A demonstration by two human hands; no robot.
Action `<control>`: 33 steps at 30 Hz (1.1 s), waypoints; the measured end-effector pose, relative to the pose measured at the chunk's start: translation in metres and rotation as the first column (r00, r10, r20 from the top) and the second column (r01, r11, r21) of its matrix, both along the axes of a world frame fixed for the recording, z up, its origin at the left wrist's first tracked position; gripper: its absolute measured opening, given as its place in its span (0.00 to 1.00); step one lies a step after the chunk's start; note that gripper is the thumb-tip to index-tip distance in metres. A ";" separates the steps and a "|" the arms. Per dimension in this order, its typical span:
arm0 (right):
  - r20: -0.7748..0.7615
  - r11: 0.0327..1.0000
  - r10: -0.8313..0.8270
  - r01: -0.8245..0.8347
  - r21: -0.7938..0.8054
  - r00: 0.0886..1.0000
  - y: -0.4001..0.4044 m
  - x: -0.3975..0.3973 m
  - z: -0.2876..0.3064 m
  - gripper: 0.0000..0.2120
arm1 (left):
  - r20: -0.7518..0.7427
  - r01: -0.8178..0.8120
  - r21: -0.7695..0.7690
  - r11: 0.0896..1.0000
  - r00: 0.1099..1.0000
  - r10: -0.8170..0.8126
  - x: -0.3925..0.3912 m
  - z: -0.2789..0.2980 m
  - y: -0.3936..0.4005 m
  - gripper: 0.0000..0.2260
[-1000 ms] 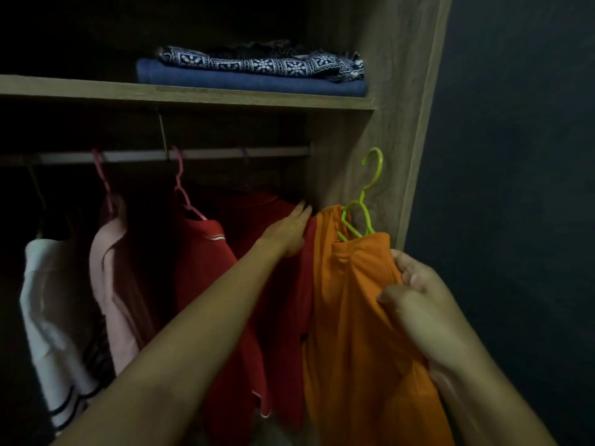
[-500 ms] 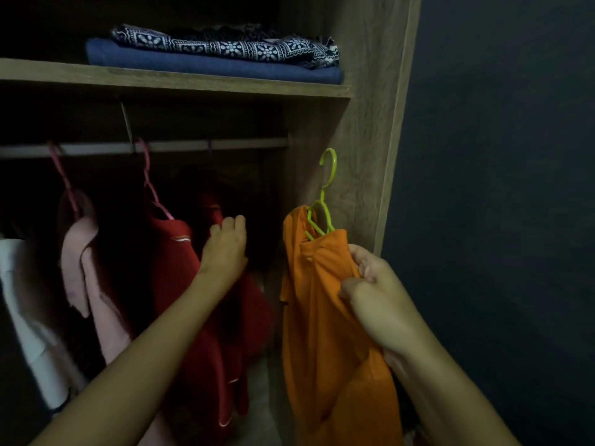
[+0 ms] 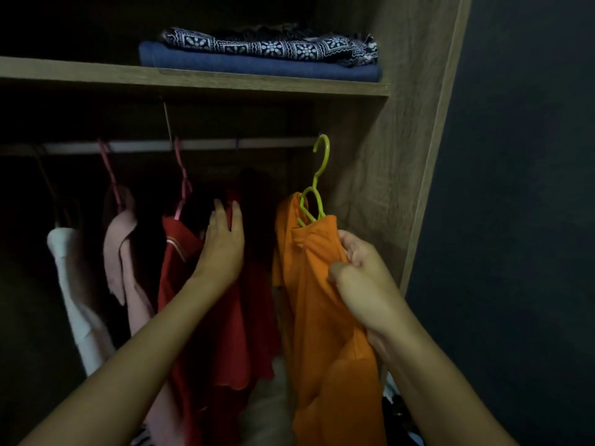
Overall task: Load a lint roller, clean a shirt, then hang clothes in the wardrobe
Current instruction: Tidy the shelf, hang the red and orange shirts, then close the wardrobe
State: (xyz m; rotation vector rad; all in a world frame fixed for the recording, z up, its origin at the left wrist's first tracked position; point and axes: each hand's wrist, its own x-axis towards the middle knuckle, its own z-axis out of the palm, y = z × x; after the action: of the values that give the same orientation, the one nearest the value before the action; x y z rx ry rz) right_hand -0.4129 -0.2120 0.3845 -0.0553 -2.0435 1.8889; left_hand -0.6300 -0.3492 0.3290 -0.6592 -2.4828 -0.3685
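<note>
Holding the orange fabric shirt [image 3: 325,304] on its green plastic hanger [image 3: 317,185] clenched in our right hand [image 3: 360,278], hook beside the metal wardrobe rail [image 3: 206,145], unhooked. Our left hand [image 3: 222,246], fingers spread, parts the red hanging garments [image 3: 225,317]; we risk the hook missing, shirt sliding off.

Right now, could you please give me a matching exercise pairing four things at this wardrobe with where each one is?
Things:
1. orange shirt
2. patterned cloth
3. left hand
4. pink garment

Places:
A. folded on the blue stack on the shelf
B. against the red clothes
C. on a green hanger, off the rail
D. hanging between the white and red garments

Pairs: 1-C, 2-A, 3-B, 4-D
</note>
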 end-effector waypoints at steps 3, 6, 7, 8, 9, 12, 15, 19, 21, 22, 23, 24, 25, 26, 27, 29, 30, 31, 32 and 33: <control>-0.028 1.000 -0.007 0.006 -0.016 1.000 -0.004 0.001 0.001 0.21 | -0.007 0.009 -0.009 1.000 1.000 -0.009 -0.003 -0.003 -0.003 0.37; -0.027 1.000 -0.005 0.004 -0.022 1.000 -0.007 0.003 0.003 0.20 | -0.006 0.023 0.001 1.000 1.000 -0.023 -0.005 -0.006 -0.003 0.37; -0.025 1.000 -0.003 0.002 -0.028 1.000 -0.008 0.003 0.004 0.20 | -0.003 0.027 0.003 1.000 1.000 -0.027 -0.005 -0.007 -0.003 0.37; -0.025 1.000 0.002 -0.003 -0.032 1.000 -0.009 0.003 0.004 0.20 | -0.003 0.030 0.002 1.000 1.000 -0.030 -0.006 -0.007 -0.003 0.37; -0.025 0.999 0.007 -0.008 -0.040 1.000 -0.009 0.003 0.004 0.20 | -0.003 0.031 0.000 1.000 1.000 -0.031 -0.006 -0.007 -0.003 0.37; -0.035 0.997 0.014 -0.017 -0.076 0.999 -0.009 0.003 0.006 0.21 | -0.011 0.045 0.002 0.999 0.999 -0.045 -0.011 -0.009 0.000 0.37; -0.032 0.994 -0.005 0.001 -0.113 0.999 -0.013 0.002 0.005 0.18 | -0.026 0.066 -0.007 0.998 0.997 -0.066 -0.019 -0.013 0.002 0.36; -0.060 0.988 -0.042 0.033 -0.152 0.997 -0.017 -0.012 -0.008 0.16 | -0.063 0.087 -0.001 0.996 0.994 -0.087 -0.023 -0.016 0.002 0.36; -0.056 0.988 -0.051 0.042 -0.148 0.997 -0.019 -0.025 -0.015 0.16 | -0.065 0.086 0.008 0.996 0.994 -0.085 -0.021 -0.014 -0.001 0.36; -0.049 0.989 -0.059 0.052 -0.139 0.997 -0.019 -0.031 -0.017 0.16 | -0.049 0.081 0.011 0.997 0.996 -0.080 -0.019 -0.012 -0.003 0.36; -0.038 0.990 -0.066 0.061 -0.127 0.997 -0.020 -0.038 -0.017 0.15 | -0.034 0.078 0.017 0.997 0.996 -0.078 -0.016 -0.011 -0.005 0.37; -0.027 0.992 -0.071 0.068 -0.108 0.997 -0.018 -0.045 -0.016 0.14 | -0.023 0.082 0.022 0.996 0.996 -0.081 -0.013 -0.010 -0.004 0.37; -0.012 0.993 -0.082 0.081 -0.081 0.997 -0.016 -0.052 -0.013 0.13 | -0.009 0.090 0.022 0.996 0.996 -0.090 -0.008 -0.008 -0.001 0.37; 0.001 0.994 -0.099 0.099 -0.050 0.995 -0.012 -0.061 -0.007 0.12 | 0.009 0.095 0.019 0.995 0.995 -0.096 -0.004 -0.007 0.003 0.38; 0.010 0.992 -0.121 0.121 -0.019 0.993 -0.008 -0.069 0.000 0.12 | 0.025 0.101 0.017 0.995 0.994 -0.102 0.000 -0.005 0.006 0.39; 0.005 0.984 -0.171 0.171 0.051 0.985 -0.003 -0.088 0.017 0.10 | 0.060 0.114 0.007 0.993 0.992 -0.114 0.009 0.002 0.009 0.41; 0.003 0.978 -0.190 0.189 0.090 0.982 -0.001 -0.098 0.024 0.08 | 0.070 0.111 0.007 0.994 0.991 -0.111 0.011 0.004 0.011 0.41; 0.012 0.978 -0.169 0.166 0.130 0.986 -0.008 -0.104 0.031 0.06 | 0.077 0.079 0.014 0.997 0.994 -0.080 0.017 0.007 0.000 0.41; 0.022 0.978 -0.142 0.137 0.157 0.990 -0.015 -0.111 0.036 0.07 | 0.081 0.054 0.012 0.998 0.995 -0.055 0.023 0.009 -0.010 0.42; 0.031 0.973 -0.147 0.139 0.185 0.989 -0.015 -0.118 0.040 0.08 | 0.089 0.059 0.007 0.998 0.994 -0.059 0.024 0.010 -0.011 0.42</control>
State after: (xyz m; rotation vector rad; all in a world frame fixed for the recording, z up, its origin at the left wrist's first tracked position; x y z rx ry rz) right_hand -0.5313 -0.2275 0.4240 -0.1942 -2.1712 1.6218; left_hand -0.6056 -0.3598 0.3386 -0.7301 -2.5504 -0.4347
